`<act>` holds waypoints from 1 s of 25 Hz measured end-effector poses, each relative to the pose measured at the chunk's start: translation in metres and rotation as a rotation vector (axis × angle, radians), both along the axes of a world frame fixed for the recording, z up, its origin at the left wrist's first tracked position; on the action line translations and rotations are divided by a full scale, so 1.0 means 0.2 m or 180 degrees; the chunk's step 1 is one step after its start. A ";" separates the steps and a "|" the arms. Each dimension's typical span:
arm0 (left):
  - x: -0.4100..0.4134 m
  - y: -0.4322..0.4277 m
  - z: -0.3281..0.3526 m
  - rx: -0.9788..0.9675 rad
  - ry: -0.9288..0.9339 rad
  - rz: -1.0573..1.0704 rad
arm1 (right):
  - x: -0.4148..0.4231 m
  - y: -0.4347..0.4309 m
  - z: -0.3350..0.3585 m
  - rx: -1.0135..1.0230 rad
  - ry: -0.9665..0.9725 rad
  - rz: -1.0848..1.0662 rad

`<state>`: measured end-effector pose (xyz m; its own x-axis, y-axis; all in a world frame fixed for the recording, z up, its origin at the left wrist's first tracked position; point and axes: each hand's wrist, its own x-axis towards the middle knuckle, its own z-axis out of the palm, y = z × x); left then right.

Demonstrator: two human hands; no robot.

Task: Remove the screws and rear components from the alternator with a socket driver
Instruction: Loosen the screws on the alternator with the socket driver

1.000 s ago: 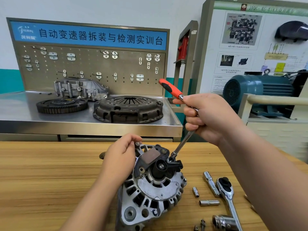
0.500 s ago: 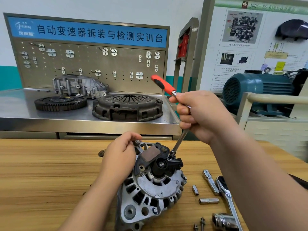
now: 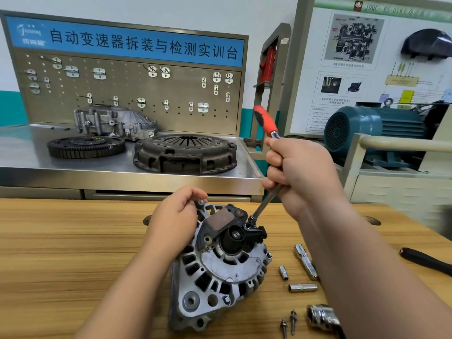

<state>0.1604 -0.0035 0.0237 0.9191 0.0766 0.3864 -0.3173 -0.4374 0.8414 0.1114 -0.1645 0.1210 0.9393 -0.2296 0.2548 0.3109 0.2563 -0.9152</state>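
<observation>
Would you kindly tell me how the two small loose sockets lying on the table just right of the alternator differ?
The nearer socket is longer than the farther socket. The nearer socket lies crosswise, left to right, while the farther socket seems to point away from the camera. Both are shiny metal and rest on the wooden table right of the alternator.

Alternator (image 3: 220,265) on the wooden table (image 3: 61,253), loose sockets (image 3: 302,287) right of it, steel bench (image 3: 24,155) behind.
</observation>
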 end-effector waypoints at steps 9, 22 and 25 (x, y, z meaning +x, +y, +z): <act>-0.02 -0.03 -0.02 0.0276 -0.0107 0.0097 | 0.09 -0.15 0.08 -0.1184 0.0227 0.1104; 0.00 0.00 0.00 0.0490 -0.0026 0.0003 | 0.10 -0.14 0.07 -0.0875 0.0065 0.1395; 0.00 0.00 -0.01 0.0502 -0.0064 0.0007 | 0.07 -0.06 -0.01 0.0055 -0.0138 0.0179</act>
<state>0.1614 -0.0039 0.0224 0.9110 0.0154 0.4122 -0.3324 -0.5642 0.7557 0.1249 -0.1763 0.1197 0.9390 -0.1816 0.2920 0.3349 0.2900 -0.8965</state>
